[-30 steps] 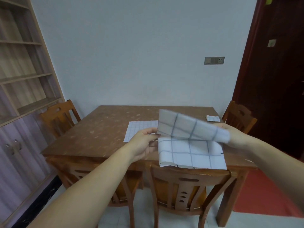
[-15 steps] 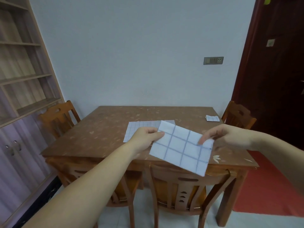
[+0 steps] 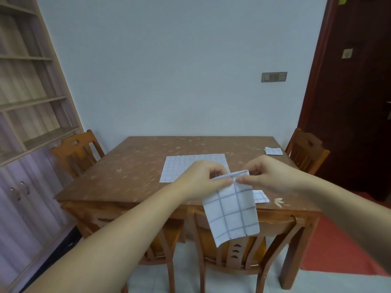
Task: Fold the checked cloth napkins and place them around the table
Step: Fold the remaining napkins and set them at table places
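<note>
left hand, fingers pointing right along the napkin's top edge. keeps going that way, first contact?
Almost certainly the right hand: the left hand pinches the held napkin at its top edge, fingertips nearly touching the right's. Whether a gap remains is unclear.

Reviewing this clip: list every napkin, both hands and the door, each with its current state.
Held napkin: folded, hanging in the air from both hands.
Flat napkin: unfolded, lying on the table.
Far napkin: folded small, by the table's right edge.
Near napkin: on the table, partly hidden; folding unclear.
Left hand: pinching the held napkin's top edge.
Right hand: pinching the same edge.
Door: cannot tell.
</note>
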